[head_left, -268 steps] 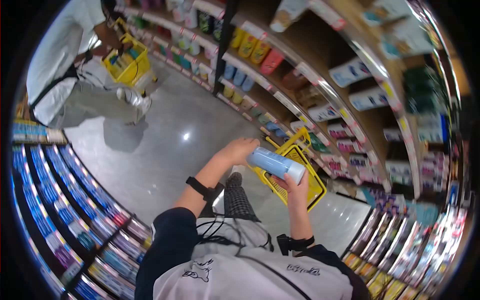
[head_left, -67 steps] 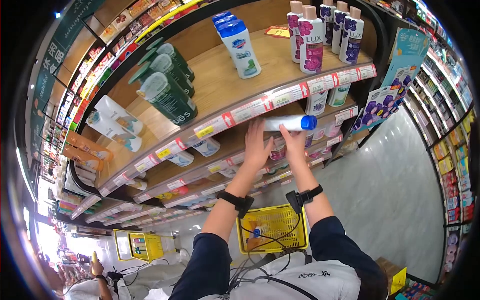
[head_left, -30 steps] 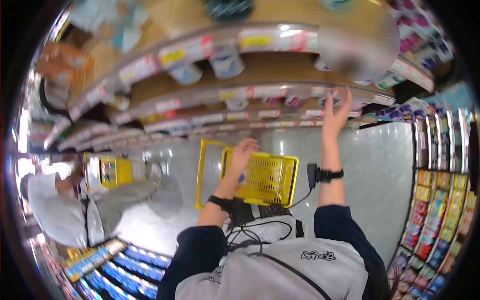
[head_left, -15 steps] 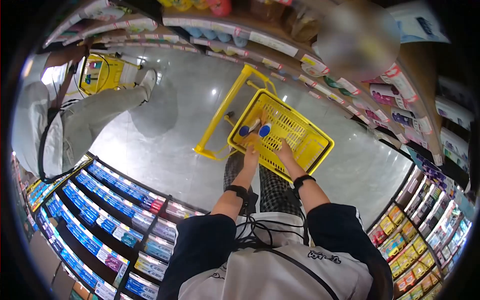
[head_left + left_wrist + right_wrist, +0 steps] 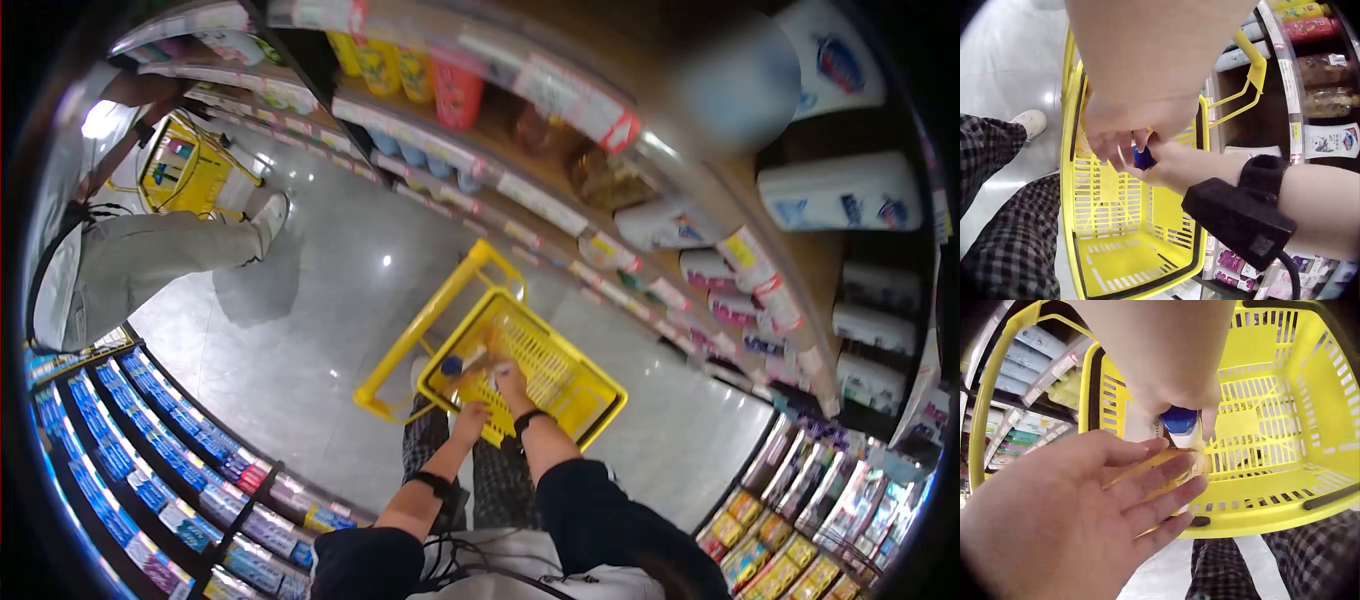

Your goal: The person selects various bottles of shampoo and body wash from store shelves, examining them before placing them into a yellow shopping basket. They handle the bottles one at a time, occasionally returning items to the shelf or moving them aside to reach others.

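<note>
A yellow shopping basket [image 5: 590, 385] on the floor holds a white body wash bottle with a blue cap [image 5: 1180, 420] and an orange-yellow package [image 5: 1194, 467]. My right hand [image 5: 510, 382] reaches down inside it, with thumb and fingers on either side of the blue-capped bottle. A second blue cap [image 5: 452, 366] shows near the handle end in the head view. My left hand [image 5: 1094, 500] hovers over the near rim with fingers loosely extended and nothing held; in the left wrist view its fingers [image 5: 1110, 149] overlap the right hand.
The basket's pull handle [image 5: 420, 335] rises on its left. Shelves of bottles [image 5: 840, 195] curve along the far and right sides. Low racks of blue boxes [image 5: 160, 450] stand to the left. Another person [image 5: 170, 255] is beside a second yellow basket [image 5: 190, 170].
The blue-capped body wash bottle held at the shelf about two seconds ago is now in the basket. Both hands have come down from the shelf, the right one reaching deeper, the left drawing back.
</note>
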A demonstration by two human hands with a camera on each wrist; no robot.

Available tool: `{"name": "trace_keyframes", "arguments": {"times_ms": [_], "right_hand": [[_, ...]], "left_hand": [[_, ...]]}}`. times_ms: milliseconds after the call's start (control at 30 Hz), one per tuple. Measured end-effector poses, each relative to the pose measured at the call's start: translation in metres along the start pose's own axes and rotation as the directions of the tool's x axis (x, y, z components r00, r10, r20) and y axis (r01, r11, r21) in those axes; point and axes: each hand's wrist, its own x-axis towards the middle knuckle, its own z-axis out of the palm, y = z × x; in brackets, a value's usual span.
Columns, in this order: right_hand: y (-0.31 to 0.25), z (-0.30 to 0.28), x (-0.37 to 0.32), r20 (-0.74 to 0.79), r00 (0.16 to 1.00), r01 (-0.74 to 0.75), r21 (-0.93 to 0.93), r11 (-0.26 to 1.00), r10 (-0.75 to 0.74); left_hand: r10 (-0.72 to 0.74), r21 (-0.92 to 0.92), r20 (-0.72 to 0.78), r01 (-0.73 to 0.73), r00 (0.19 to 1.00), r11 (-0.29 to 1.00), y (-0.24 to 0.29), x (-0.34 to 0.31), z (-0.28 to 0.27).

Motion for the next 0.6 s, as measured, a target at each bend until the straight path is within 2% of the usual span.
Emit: {"name": "trace_keyframes", "arguments": {"times_ms": [33, 67, 100, 167, 200, 233, 267, 300, 333, 400, 500, 567, 600], "right_hand": [[0.007, -0.005, 0.001, -0.014, 1.000, -0.014, -0.083, 0.996, 0.013], [0.003, -0.017, -0.007, -0.024, 1.000, 0.018, -0.068, 0.998, -0.019], [-0.006, -0.031, -0.018, -0.037, 0.998, 0.045, -0.049, 0.998, -0.047], [-0.022, -0.066, -0.032, 0.102, 0.993, 0.078, -0.150, 0.986, -0.063], [-0.028, -0.085, -0.042, 0.167, 0.984, 0.091, -0.197, 0.976, -0.058], [-0.034, -0.105, -0.055, 0.175, 0.982, 0.106, -0.212, 0.972, -0.069], [-0.042, -0.125, -0.067, 0.178, 0.980, 0.124, -0.224, 0.967, -0.085], [-0.055, -0.146, -0.077, 0.177, 0.979, 0.145, -0.237, 0.961, -0.104], [-0.070, -0.169, -0.088, 0.170, 0.973, 0.194, -0.250, 0.949, -0.154], [-0.098, -0.212, -0.123, 0.165, 0.956, 0.283, -0.281, 0.917, -0.244], [-0.137, -0.271, -0.171, 0.035, 0.892, 0.446, -0.220, 0.867, -0.450], [-0.176, -0.302, -0.216, -0.211, 0.847, 0.474, -0.116, 0.873, -0.488], [-0.189, -0.317, -0.233, -0.256, 0.847, 0.464, -0.071, 0.883, -0.466]], "left_hand": [[-0.026, 0.007, -0.006, 0.026, 1.000, 1.000, 0.021, -0.009, 0.000], [0.018, 0.067, 0.012, -0.018, 1.000, 0.998, 0.016, -0.004, -0.001], [-0.013, 0.105, 0.003, 0.013, 1.000, 0.994, 0.030, 0.000, -0.001], [-0.091, 0.188, -0.014, 0.092, 0.996, 0.978, 0.056, -0.007, -0.002], [0.025, 0.258, -0.033, -0.016, 0.999, 0.966, 0.067, -0.006, 0.000], [0.200, 0.279, 0.052, -0.207, 0.978, 0.938, 0.065, 0.002, 0.006], [0.371, 0.285, 0.140, -0.397, 0.918, 0.872, 0.067, 0.014, 0.013], [0.529, 0.275, 0.229, -0.575, 0.817, 0.770, 0.075, 0.023, 0.021], [0.552, 0.325, 0.337, -0.645, 0.762, 0.692, 0.108, 0.013, 0.029], [0.545, 0.394, 0.538, -0.764, 0.643, 0.512, 0.172, -0.017, 0.050], [0.541, 0.332, 0.664, -0.852, 0.516, 0.405, 0.235, -0.054, 0.065], [0.469, 0.220, 0.783, -0.887, 0.409, 0.406, 0.242, -0.033, 0.086], [0.445, 0.154, 0.823, -0.892, 0.354, 0.424, 0.251, -0.036, 0.092]]}}
